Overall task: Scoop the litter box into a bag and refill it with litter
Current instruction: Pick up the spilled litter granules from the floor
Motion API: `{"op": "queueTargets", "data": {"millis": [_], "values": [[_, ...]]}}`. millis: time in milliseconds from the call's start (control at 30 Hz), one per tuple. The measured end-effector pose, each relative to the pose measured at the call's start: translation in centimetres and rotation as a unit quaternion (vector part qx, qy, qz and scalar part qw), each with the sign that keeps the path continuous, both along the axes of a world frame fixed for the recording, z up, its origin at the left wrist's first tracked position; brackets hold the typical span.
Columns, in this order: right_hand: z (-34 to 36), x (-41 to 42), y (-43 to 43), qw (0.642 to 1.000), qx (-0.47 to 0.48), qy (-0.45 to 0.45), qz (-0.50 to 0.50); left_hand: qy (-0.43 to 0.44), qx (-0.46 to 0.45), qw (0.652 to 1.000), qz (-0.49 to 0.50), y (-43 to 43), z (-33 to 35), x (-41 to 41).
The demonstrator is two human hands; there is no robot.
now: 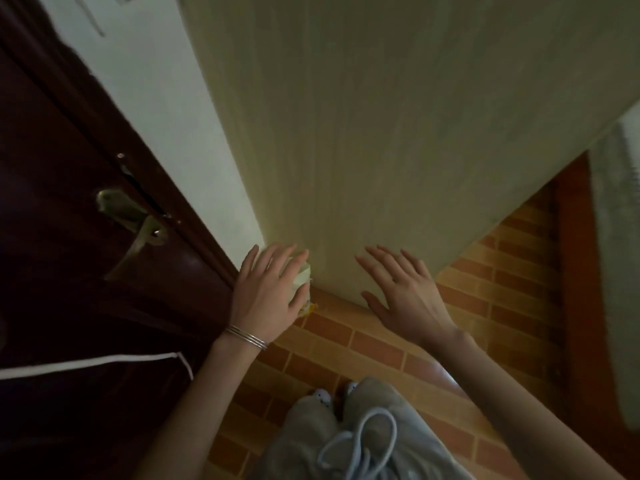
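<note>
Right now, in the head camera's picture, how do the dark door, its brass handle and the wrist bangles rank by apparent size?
1. Dark door, by far the largest.
2. Brass handle.
3. Bangles on the left wrist: smallest, though nearer the camera, so only apparent size is ranked.

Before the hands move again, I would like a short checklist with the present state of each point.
1. Left hand free of load: ok, fingers straight, over a pale object at the wall corner.
2. Right hand free: ok, open, holds nothing.
3. Litter box in view: not ok.
4. Bag and scoop in view: not ok.
5. Door shut: cannot tell.
6. Floor bare beside the feet: ok.
</note>
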State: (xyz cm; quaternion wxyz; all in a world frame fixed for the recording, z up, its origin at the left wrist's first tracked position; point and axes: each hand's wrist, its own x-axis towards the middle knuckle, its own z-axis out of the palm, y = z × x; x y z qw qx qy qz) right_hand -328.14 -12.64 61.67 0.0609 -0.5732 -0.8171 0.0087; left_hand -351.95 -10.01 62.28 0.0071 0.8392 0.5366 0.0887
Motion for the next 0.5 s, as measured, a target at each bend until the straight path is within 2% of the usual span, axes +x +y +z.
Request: {"op": "queueTargets", "data": {"millis": [233,500], "values": [[0.6,3.7,-4.2,0.993,-0.025,0.011,-0.114,-0.009,-0.041,0.993,-0.110,0.9,0.0,4.7],[2.0,8.9,-9.9,0.970,-0.019,0.024,-0.241,-0.020,-0.042,0.973,-0.225,-0.3,1.0,12.6]]}}
